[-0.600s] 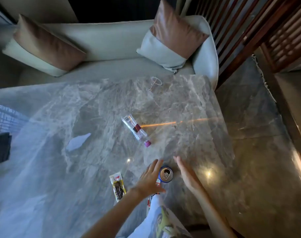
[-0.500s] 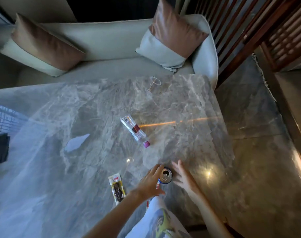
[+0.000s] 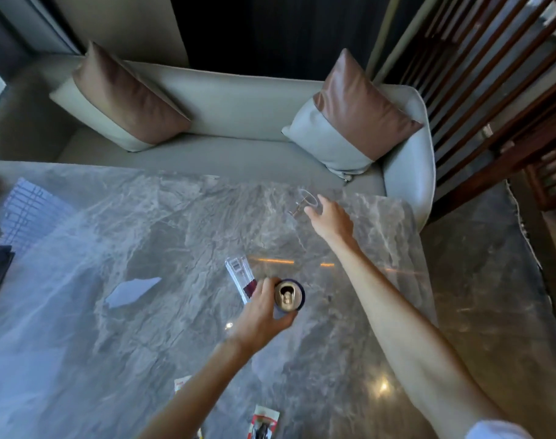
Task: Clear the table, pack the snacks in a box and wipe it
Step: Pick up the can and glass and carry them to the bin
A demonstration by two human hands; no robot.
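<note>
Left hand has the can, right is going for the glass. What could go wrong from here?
1. The can is open on top and held only by the left hand; tilting may spill any leftover drink on the table.
2. The clear glass lies near the far edge; the reaching right hand may nudge it off.

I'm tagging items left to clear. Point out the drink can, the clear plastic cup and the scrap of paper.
drink can (image 3: 288, 295): head view, its silver top by the tab.
clear plastic cup (image 3: 308, 198): head view, its rim.
scrap of paper (image 3: 131, 291): head view, its middle.
</note>
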